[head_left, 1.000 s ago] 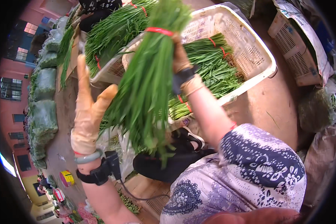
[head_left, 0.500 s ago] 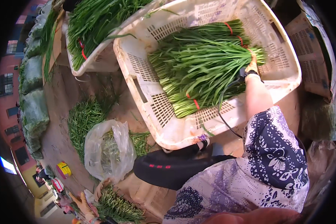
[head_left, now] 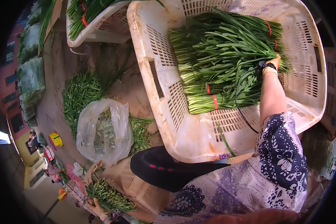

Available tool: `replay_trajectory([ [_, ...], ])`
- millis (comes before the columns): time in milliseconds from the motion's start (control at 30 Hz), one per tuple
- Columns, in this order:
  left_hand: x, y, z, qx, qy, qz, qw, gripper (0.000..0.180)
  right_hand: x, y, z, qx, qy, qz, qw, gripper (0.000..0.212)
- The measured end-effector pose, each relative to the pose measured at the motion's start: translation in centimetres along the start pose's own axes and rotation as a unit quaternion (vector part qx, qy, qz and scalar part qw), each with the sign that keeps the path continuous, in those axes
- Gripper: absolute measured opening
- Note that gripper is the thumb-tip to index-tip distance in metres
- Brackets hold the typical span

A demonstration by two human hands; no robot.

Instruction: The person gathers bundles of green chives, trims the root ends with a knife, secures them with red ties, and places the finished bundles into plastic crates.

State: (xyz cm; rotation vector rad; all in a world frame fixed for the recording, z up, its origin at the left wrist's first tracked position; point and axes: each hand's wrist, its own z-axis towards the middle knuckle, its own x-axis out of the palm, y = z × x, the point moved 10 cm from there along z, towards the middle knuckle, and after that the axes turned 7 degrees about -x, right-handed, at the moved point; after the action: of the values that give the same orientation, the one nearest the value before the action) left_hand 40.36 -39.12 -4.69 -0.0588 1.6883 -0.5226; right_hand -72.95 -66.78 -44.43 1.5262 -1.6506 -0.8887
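Right hand [head_left: 275, 61] grasps long-leaved green bunch [head_left: 233, 46] by its gathered end, presumably for alignment inside white slotted-plastic crate [head_left: 190, 143]; left hand [head_left: 100, 211]: I can't tell its grip.

1. Under my right grip [head_left: 273, 62]: a long green leafy bunch [head_left: 239, 47], lying flat in a white crate [head_left: 186, 150].
2. Gathered at that grip, it fans out leftward.
3. Just beside my left grip [head_left: 100, 210]: heaped green stalks [head_left: 110, 195].
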Motion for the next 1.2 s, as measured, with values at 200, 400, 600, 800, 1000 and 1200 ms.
replay_trajectory([
  [200, 0.3, -3.8, -0.4, 0.055, -0.053, 0.057, 0.995, 0.07, 2.0, -0.1, -0.9, -0.01, 0.158, 0.017, 0.987, 0.046],
  [400, 1.0, -1.4, -3.1, 0.09, 0.002, -0.09, 0.992, 0.067, -1.0, 1.4, 1.0, -0.047, 0.004, -0.195, 0.98, 0.04],
  [600, -1.8, -5.1, -13.8, 0.198, 0.004, -0.05, 0.979, 0.064, 4.0, 9.0, -7.0, -0.265, -0.015, -0.737, 0.622, 0.029],
  [800, -2.8, 1.1, -15.0, 0.273, -0.209, 0.308, 0.887, 0.071, 16.0, 13.1, -27.4, -0.403, 0.488, -0.466, 0.618, 0.029],
  [1000, 2.1, 1.8, -16.6, 0.275, -0.126, 0.295, 0.906, 0.071, 16.4, 8.2, -30.6, -0.473, 0.579, -0.562, 0.353, 0.017],
  [1200, 2.7, 4.1, -17.6, 0.358, -0.273, 0.358, 0.818, 0.054, 16.5, 6.6, -30.1, -0.528, 0.527, -0.564, 0.355, 0.031],
])
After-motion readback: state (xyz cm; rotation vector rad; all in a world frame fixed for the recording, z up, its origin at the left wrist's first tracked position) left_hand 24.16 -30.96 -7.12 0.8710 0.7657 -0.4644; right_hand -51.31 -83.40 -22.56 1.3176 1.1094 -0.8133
